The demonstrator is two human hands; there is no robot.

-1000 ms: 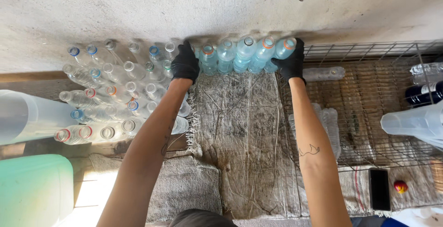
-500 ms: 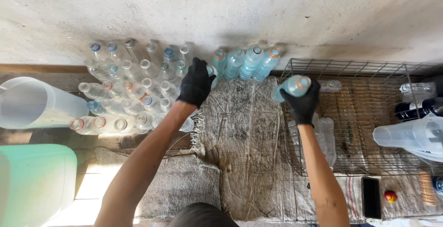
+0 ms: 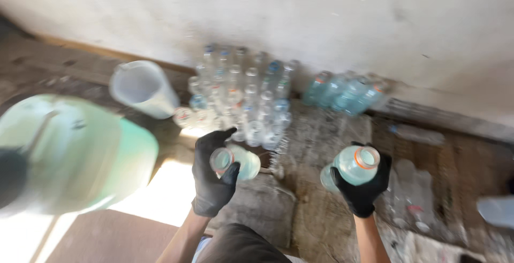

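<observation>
Two gloved hands, left hand and right hand, each clamped around an open plastic bottle, probably light, thin-walled, easily crushed; best held mid-body.

A cluster of bottles stood against the wall, a smaller group of bottles to its right, a jug to its left, a large container nearer left.

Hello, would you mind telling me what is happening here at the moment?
A person in black gloves holds one open, capless plastic bottle in each hand: the left hand grips a clear bottle, the right hand a bluish bottle. Many more bottles stand grouped by the wall, with a white jug and a large green container to the left.
</observation>
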